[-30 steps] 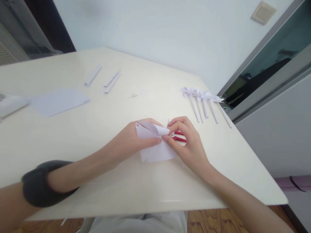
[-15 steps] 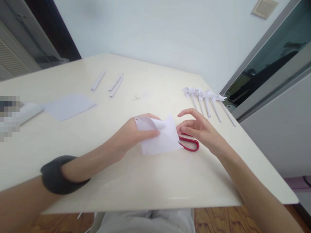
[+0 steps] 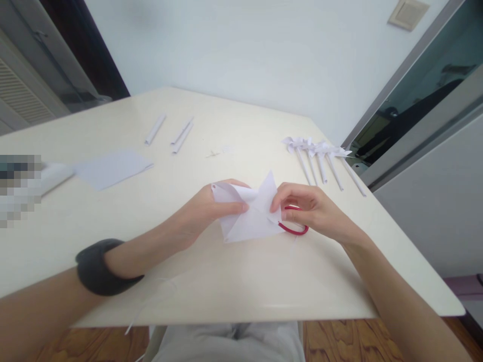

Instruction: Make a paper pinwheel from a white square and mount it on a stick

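Observation:
A square of white paper (image 3: 251,221), cut into pinwheel flaps, is held above the table at the centre. My left hand (image 3: 213,208) grips it from the left, thumb pressing a curled flap toward the middle and the other fingers behind. A small hole shows in that flap's corner at the upper left. My right hand (image 3: 307,206) has its fingers bent round the paper's right corner, index fingertip on the front face. Partly behind the paper and right hand are red-handled scissors (image 3: 298,231); their blades are hidden.
Finished paper pinwheels (image 3: 320,151) on rolled sticks lie in a row at the right. Several paper tubes (image 3: 155,129) lie at the back left, near paper sheets (image 3: 115,168). Small paper scraps (image 3: 213,153) sit behind my hands. A wall bounds the table's back.
My right hand has moved left and down from beside the paper and closed its fingers on the right corner. My left hand keeps its hold on the curled flap.

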Available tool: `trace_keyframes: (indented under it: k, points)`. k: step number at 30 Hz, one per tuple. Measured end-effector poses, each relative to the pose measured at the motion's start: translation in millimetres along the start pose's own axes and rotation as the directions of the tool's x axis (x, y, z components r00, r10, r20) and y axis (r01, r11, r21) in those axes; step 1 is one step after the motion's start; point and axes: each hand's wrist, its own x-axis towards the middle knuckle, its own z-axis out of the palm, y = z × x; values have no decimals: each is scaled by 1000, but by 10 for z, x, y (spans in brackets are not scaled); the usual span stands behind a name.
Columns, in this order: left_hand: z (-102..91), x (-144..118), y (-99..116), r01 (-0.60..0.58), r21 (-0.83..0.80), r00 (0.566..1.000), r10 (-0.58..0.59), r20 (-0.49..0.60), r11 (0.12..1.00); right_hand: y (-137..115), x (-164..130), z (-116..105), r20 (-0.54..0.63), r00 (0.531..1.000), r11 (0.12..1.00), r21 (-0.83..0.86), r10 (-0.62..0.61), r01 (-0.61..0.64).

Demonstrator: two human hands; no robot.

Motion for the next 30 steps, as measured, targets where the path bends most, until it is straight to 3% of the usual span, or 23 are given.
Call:
trace_keyframes:
  k: [6, 10, 14, 19, 30]
  points:
    - [64, -24, 49, 14, 45, 999, -12, -47, 999, 16, 17, 43, -20, 1000, 1000, 23, 20, -20]
    - [113, -53, 81, 4, 150, 997, 7, -73, 989, 37, 34, 125, -85, 996, 995, -95, 15, -23]
    - [123, -76, 95, -40, 211, 998, 48, -31, 977, 76, 41, 206, -149, 989, 979, -198, 13, -42]
    - [91, -90, 115, -83, 235, 996, 71, 60, 968, 99, 41, 247, -181, 981, 982, -160, 69, -98]
    - [86, -108, 142, -103, 271, 994, 88, 69, 957, 97, 48, 250, -189, 970, 984, -63, 154, -168]
